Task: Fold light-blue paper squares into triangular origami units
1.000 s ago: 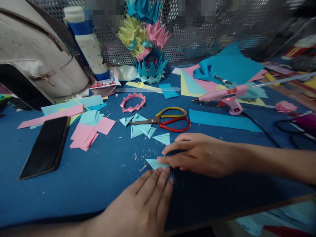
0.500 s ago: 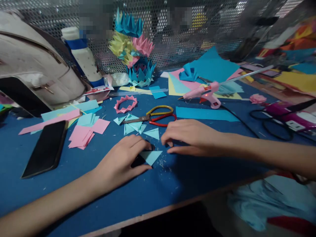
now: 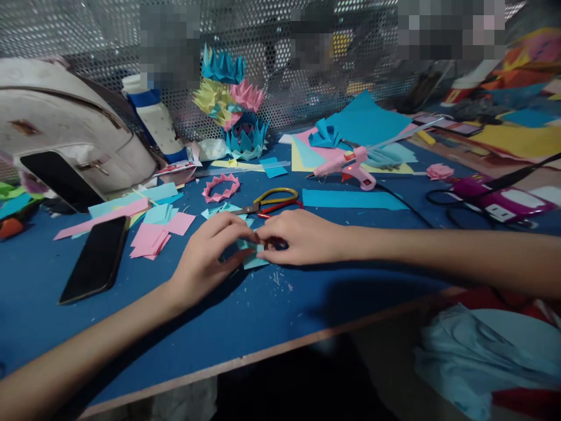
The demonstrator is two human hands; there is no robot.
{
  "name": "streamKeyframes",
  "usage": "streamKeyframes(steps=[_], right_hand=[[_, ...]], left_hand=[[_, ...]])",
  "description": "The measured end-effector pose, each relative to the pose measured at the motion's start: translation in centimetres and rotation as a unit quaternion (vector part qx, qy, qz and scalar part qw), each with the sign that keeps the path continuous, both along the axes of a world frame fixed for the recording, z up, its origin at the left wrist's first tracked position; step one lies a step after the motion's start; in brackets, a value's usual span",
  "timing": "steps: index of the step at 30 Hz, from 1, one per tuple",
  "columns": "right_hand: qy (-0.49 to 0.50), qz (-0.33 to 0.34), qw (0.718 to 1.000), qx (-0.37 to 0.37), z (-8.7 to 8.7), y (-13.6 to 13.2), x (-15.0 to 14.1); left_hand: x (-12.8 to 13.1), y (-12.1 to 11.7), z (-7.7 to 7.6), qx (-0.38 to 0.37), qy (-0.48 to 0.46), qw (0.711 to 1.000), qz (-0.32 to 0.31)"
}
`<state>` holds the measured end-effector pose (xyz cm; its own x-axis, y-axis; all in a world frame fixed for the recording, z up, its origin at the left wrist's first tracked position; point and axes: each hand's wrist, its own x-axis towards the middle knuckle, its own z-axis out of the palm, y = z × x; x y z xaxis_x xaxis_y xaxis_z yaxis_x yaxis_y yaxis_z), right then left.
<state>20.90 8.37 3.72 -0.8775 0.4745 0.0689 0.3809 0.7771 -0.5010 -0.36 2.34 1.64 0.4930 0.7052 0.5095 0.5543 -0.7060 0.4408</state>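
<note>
A small light-blue piece of paper (image 3: 254,261) is held low over the table between my hands. My left hand (image 3: 210,248) pinches it from the left, thumb below and fingers above. From the other side my right hand (image 3: 302,238) closes its thumb and fingertips on the same paper. The fingers hide part of it, so its folds are hard to make out. Just beyond my hands lie scissors (image 3: 279,196) with one yellow and one red handle, their blades over several folded light-blue paper pieces (image 3: 223,209).
A phone (image 3: 96,260) and pink paper squares (image 3: 149,238) lie left. Behind are a zigzag pink paper ring (image 3: 221,188), a blue paper strip (image 3: 350,199), a pink glue gun (image 3: 346,168) with a lit light, stacked paper flowers (image 3: 245,137), a bottle (image 3: 158,123) and a bag (image 3: 65,128).
My left hand has gone from lying flat on the paper to pinching it. My right hand lifted off, then came back in from the right and took hold of it. The view has shifted.
</note>
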Motion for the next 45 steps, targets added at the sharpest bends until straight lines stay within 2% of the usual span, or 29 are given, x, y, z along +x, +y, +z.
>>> streamKeyframes(steps=[4, 6, 8, 11, 13, 15, 18, 21, 23, 25, 28, 31, 34, 39, 45], right_hand=[[0.023, -0.007, 0.988, -0.154, 0.3, -0.1, 0.9], [0.022, -0.008, 0.972, -0.233, 0.2, -0.1, 1.5], [0.009, -0.014, 0.964, -0.266, 0.0, -0.2, 2.1], [-0.03, -0.029, 0.982, -0.183, -0.1, -0.2, 2.7], [-0.069, -0.034, 0.99, -0.115, -0.2, -0.1, 2.9], [-0.109, -0.034, 0.99, -0.085, -0.3, -0.1, 2.9], [-0.15, -0.033, 0.987, -0.055, -0.2, -0.3, 2.7], [-0.151, -0.021, 0.987, -0.041, 0.0, -0.3, 2.6], [-0.126, -0.018, 0.99, -0.062, 0.2, -0.1, 2.8], [-0.089, -0.016, 0.99, -0.105, 0.3, 0.4, 3.1], [-0.041, 0.039, 0.989, -0.137, 0.1, 1.3, 3.6], [-0.016, 0.129, 0.984, -0.12, -0.3, 2.4, 3.7], [-0.01, 0.166, 0.978, -0.122, -0.8, 3.3, 3.3], [-0.002, 0.191, 0.971, -0.141, -1.6, 3.9, 2.6], [0.018, 0.149, 0.976, -0.156, -2.7, 3.7, 2.4]], left_hand=[[0.4, -0.3, -0.3, -0.051, -0.046, 0.997, 0.027], [0.7, -0.4, -0.7, -0.109, -0.068, 0.992, 0.017], [1.0, -0.4, -0.9, -0.169, -0.091, 0.981, -0.006], [1.2, -0.2, -0.8, -0.223, -0.113, 0.968, -0.033], [1.2, 0.0, -0.6, -0.236, -0.111, 0.965, -0.04], [1.1, 0.2, -0.4, -0.238, -0.096, 0.965, -0.047], [1.0, 0.3, -0.6, -0.223, -0.066, 0.971, -0.063], [0.8, 0.1, -1.0, -0.203, -0.033, 0.975, -0.09], [0.6, -0.3, -1.2, -0.15, 0.012, 0.984, -0.099], [0.6, -0.7, -1.3, -0.067, 0.08, 0.989, -0.105], [0.8, -1.4, -1.3, 0.015, 0.149, 0.981, -0.127], [1.0, -1.6, -1.2, 0.04, 0.168, 0.975, -0.139], [1.1, -1.6, -1.2, 0.06, 0.182, 0.971, -0.145], [1.0, -1.7, -1.5, 0.08, 0.187, 0.969, -0.14], [0.8, -1.9, -1.4, 0.067, 0.21, 0.965, -0.141]])
